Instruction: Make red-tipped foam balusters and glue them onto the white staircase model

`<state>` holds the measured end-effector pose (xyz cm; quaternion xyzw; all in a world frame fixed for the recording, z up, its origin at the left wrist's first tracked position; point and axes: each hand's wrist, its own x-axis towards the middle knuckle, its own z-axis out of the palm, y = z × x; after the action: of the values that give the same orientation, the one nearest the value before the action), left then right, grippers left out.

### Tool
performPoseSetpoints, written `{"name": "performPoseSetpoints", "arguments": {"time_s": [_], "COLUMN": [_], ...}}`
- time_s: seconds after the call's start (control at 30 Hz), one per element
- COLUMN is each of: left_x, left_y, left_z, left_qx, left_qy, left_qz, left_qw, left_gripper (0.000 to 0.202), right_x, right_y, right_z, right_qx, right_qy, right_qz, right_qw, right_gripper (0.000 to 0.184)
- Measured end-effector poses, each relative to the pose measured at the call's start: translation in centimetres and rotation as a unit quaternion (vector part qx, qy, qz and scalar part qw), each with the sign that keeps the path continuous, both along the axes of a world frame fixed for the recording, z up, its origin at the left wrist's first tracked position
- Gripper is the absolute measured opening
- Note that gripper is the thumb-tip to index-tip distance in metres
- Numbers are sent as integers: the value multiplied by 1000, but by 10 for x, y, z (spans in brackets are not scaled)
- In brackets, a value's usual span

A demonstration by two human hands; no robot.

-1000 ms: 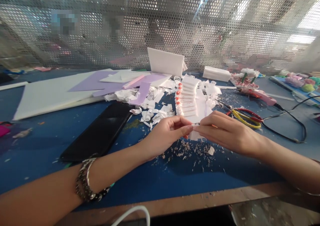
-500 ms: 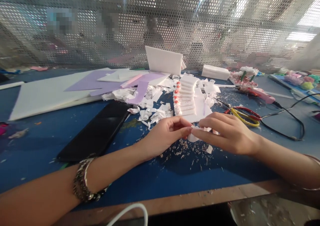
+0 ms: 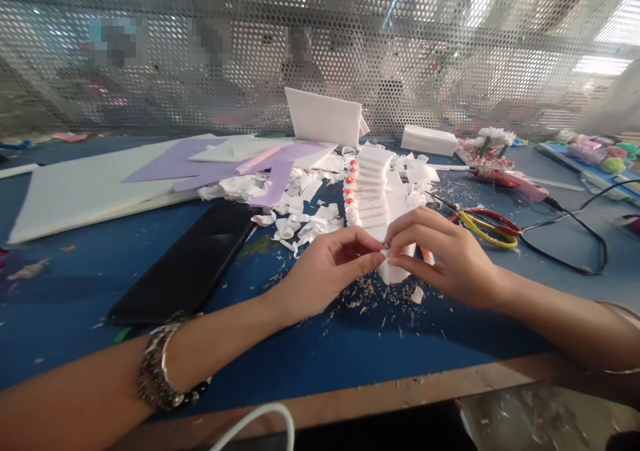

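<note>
My left hand (image 3: 340, 264) and my right hand (image 3: 445, 254) meet over the table, thumbs and forefingers pinched almost tip to tip. Between them is a small white piece (image 3: 393, 272), like paper or thin foam, which both hands grip; its upper edge is hidden by the fingertips. A bit of something orange-red (image 3: 427, 256) shows under my right fingers, too covered to name. Just beyond the hands lies a row of white folded strips (image 3: 373, 191), with red-orange dabs (image 3: 351, 180) along its left side.
White paper scraps (image 3: 320, 221) and fine shavings surround the row. A black phone (image 3: 187, 264) lies left, near white and lilac sheets (image 3: 185, 158). Yellow-and-red-handled scissors (image 3: 487, 228) and a pink corded tool (image 3: 525, 186) are right. A perforated metal screen (image 3: 340, 58) stands behind.
My right fingers have risen and bent more at the pinch. More of the white piece shows below the fingertips. The view has shifted slightly.
</note>
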<state>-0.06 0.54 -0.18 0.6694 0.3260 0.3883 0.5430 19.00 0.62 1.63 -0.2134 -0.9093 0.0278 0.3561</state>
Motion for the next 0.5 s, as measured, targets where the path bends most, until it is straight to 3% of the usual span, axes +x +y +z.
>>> {"name": "performPoseSetpoints", "arguments": {"time_s": [0.13,0.37,0.5], "left_x": [0,1,2], "left_y": [-3,-11,-11], "left_z": [-2,1,3], "left_qx": [58,190,221], "left_qy": [21,83,101], "left_qz": [21,60,70], "left_qw": [998,976,967], "left_gripper": [11,11,7], "right_x": [-2,1,1], "right_y": [-1,-5,-6], "right_z": [-2,-3,-3], "right_qx": [-38,-30,-35], "right_qy": [-6,4,18], "right_qz": [-26,-49,-49], "right_qw": [999,998,998], "right_gripper": [8,8,9]}}
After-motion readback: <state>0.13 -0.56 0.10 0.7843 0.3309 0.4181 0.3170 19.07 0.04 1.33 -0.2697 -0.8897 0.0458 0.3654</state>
